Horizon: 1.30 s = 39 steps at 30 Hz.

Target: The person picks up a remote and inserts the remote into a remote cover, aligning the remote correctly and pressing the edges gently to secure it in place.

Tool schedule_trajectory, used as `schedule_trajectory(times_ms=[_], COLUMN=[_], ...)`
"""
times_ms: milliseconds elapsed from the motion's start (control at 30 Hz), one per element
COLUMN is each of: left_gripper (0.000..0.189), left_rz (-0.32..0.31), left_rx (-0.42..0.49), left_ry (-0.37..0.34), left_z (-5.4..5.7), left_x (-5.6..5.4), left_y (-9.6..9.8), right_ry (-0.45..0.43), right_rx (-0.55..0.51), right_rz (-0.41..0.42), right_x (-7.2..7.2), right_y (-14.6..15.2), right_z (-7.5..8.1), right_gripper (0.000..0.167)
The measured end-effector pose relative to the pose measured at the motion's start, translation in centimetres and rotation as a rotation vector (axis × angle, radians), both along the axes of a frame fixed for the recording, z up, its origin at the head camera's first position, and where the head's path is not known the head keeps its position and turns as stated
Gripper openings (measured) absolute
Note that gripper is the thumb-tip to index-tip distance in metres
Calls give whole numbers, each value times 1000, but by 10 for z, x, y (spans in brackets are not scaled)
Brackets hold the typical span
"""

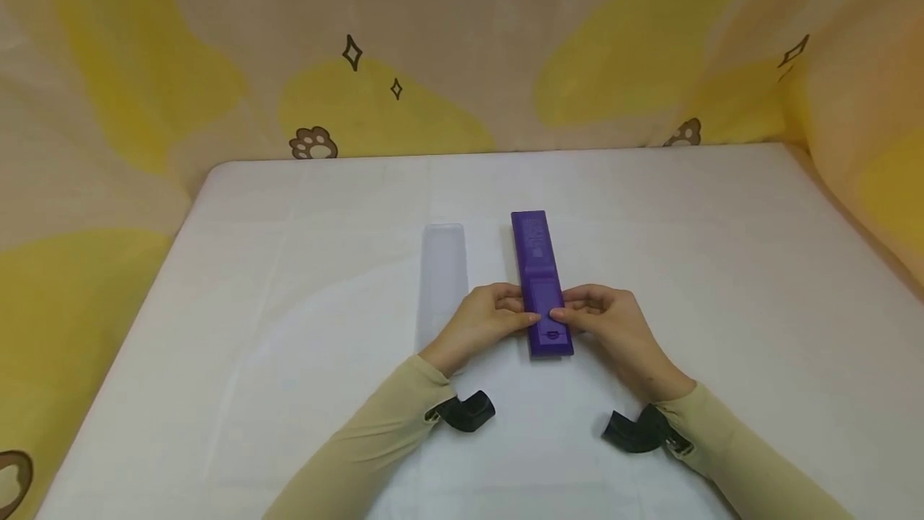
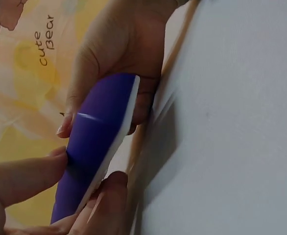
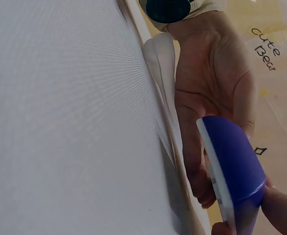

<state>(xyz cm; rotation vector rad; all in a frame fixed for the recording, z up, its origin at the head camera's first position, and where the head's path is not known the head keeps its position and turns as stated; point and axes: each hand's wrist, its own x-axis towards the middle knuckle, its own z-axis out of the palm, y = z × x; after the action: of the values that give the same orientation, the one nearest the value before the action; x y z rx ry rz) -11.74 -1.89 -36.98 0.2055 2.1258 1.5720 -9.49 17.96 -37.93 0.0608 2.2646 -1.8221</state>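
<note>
Both hands hold a purple remote control (image 1: 537,279) with its back, bearing a battery cover, turned up. My left hand (image 1: 480,319) pinches its left edge, thumb on the back and fingers underneath. On the opposite edge my right hand (image 1: 613,323) grips it the same way, the two thumbs nearly meeting near the lower end. From the left wrist, the remote (image 2: 104,112) shows a white front layer facing the table, with a shadow below. White button-like bumps line the underside of the remote (image 3: 234,161) in the right wrist view.
A translucent plastic sleeve or tray (image 1: 443,271) lies on the white table (image 1: 289,392), left of the remote and partly behind my left hand. A patterned yellow and cream cloth (image 1: 447,38) hangs around the table's back and sides. Black wrist mounts (image 1: 469,412) stick out from the sleeves.
</note>
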Motion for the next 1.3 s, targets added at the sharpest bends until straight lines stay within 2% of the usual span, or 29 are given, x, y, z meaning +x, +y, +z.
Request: schedule_trajectory(times_ms=[267, 400, 567, 667, 833, 933, 1300], left_gripper=[49, 52, 53, 53, 53, 54, 57], left_rz=[23, 54, 57, 52, 30, 18, -29], left_rx=[-8, 7, 36, 12, -41, -74, -157], left_ry=[22, 10, 15, 51, 120, 129, 153], left_z=[-2, -3, -5, -5, -5, -3, -1], left_x=[1, 1, 1, 1, 1, 1, 2], left_y=[-1, -1, 0, 0, 0, 0, -1], right_ry=[62, 89, 91, 96, 98, 106, 97], right_rx=[87, 71, 37, 52, 137, 168, 167], right_rz=[62, 96, 95, 94, 90, 75, 50], right_x=[0, -2, -2, -2, -2, -2, 1], right_y=[0, 1, 2, 2, 1, 0, -4], right_z=[-1, -3, -4, -4, -2, 2, 4], right_gripper=[39, 37, 40, 42, 36, 31, 26])
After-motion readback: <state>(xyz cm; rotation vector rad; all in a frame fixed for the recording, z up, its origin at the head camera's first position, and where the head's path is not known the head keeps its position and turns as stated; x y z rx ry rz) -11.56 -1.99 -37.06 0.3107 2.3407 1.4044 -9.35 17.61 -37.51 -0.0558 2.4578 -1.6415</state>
